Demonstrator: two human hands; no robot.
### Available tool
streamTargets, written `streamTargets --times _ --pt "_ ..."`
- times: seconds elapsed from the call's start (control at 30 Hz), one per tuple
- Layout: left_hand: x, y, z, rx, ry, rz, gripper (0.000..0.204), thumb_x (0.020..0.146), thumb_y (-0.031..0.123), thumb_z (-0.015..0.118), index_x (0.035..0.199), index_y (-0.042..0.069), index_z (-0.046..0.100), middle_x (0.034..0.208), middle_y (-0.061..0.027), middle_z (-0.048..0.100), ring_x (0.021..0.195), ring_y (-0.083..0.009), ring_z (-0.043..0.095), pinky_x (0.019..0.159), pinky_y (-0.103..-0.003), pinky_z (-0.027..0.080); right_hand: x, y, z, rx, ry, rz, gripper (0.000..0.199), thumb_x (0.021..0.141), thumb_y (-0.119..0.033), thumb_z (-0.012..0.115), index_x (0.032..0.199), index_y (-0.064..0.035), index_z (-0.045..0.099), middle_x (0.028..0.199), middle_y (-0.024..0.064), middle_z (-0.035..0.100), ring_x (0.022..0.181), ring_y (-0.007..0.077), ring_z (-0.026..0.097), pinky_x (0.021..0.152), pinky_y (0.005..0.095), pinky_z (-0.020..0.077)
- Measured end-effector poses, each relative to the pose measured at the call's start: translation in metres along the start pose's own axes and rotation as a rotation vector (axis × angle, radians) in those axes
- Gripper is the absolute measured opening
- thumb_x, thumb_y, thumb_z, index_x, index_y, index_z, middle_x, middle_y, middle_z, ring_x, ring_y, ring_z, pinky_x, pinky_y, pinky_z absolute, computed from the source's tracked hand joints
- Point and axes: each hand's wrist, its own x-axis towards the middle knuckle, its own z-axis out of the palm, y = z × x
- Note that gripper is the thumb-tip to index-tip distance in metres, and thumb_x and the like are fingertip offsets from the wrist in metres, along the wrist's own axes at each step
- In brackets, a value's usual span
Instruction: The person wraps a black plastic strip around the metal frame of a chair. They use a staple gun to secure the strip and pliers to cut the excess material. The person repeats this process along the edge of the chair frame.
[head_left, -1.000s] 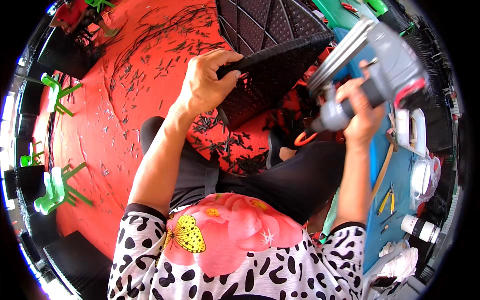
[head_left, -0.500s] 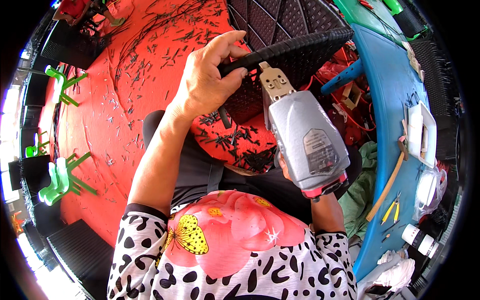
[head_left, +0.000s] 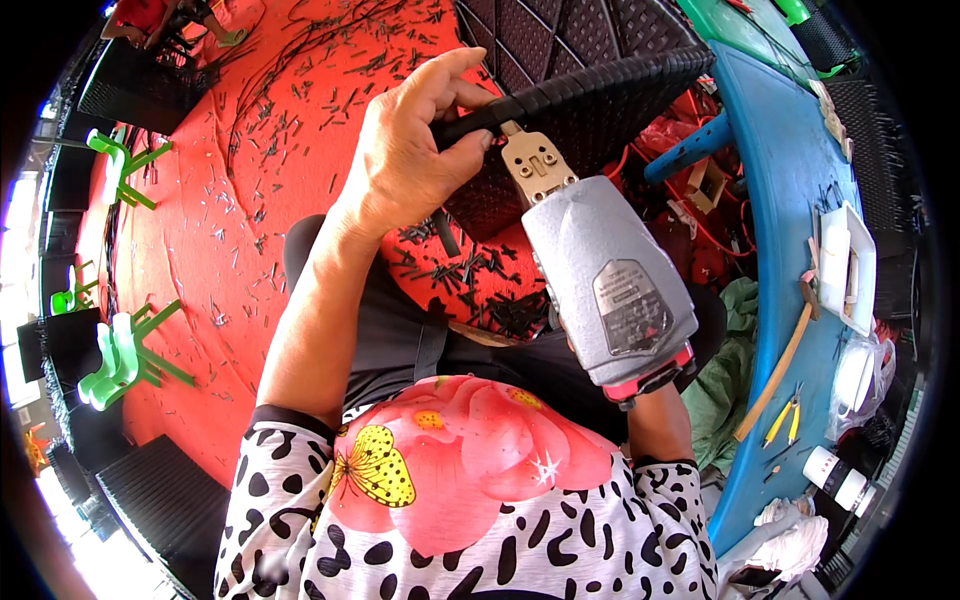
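1 nail gun [head_left: 612,290], 1 hammer [head_left: 776,372], 1 pair of pliers [head_left: 795,414], 1 white tray [head_left: 862,250], 1 blue table [head_left: 775,130]. Green stools [head_left: 118,365]: at least 3. Black scraps [head_left: 512,318]: dozens, too many for exact count.

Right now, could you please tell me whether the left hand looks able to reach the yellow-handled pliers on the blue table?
Probably not: the left hand is pinching the edge of the black woven piece, and the grey power tool stands between it and the yellow-handled pliers, though they lie uncovered.

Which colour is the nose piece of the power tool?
The nose piece is dull gold, seen best in the head view.
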Motion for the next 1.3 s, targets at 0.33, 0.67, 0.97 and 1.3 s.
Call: streamTargets --times 0.33,0.67,0.97,1.3 --pt "-0.003 0.005 0.0 -0.025 0.039 -0.037 0.062 0.069 -0.005 0.065 0.127 -0.002 0.044 0.094 -0.0108 0.068 0.08 -0.0161 0.066 0.076 -0.027 0.052 0.002 -0.001 0.0 -0.122 0.013 -0.039 0.035 0.075 -0.005 0.056 0.108 0.0036 0.052 0.079 0.0069 0.057 0.071 0.0149 0.055 0.067 0.0267 0.0458" --pt "-0.004 0.001 -0.006 0.014 0.014 -0.059 0.063 0.068 0.001 0.064 0.127 -0.001 0.044 0.087 -0.0087 0.066 0.074 -0.0161 0.063 0.074 -0.029 0.05 0.002 0.002 0.013 -1.075 0.074 -0.56 0.039 0.074 -0.003 0.055 0.112 0.0049 0.051 0.077 0.0071 0.056 0.068 0.0146 0.055 0.066 0.0265 0.0462" --pt "-0.008 0.007 -0.021 0.147 -0.052 -0.049 0.062 0.072 -0.006 0.06 0.131 0.003 0.044 0.093 -0.0039 0.065 0.077 -0.0086 0.057 0.071 -0.022 0.047 -0.004 -0.107 0.087 -1.206 0.263 -1.277 0.032 0.081 -0.008 0.058 0.107 0.0097 0.052 0.065 0.0073 0.055 0.06 0.0153 0.054 0.066 0.03 0.0461" --pt "-0.095 0.021 -0.07 -0.05 -0.183 -0.205 0.064 0.069 -0.007 0.054 0.131 -0.004 0.041 0.103 -0.0144 0.061 0.091 -0.0194 0.063 0.081 -0.03 0.049 -0.055 -0.311 0.081 -1.817 1.044 -0.982 0.023 0.077 -0.014 0.064 0.09 0.0031 0.055 0.065 0.0067 0.059 0.05 0.0142 0.056 0.049 0.0303 0.0478"
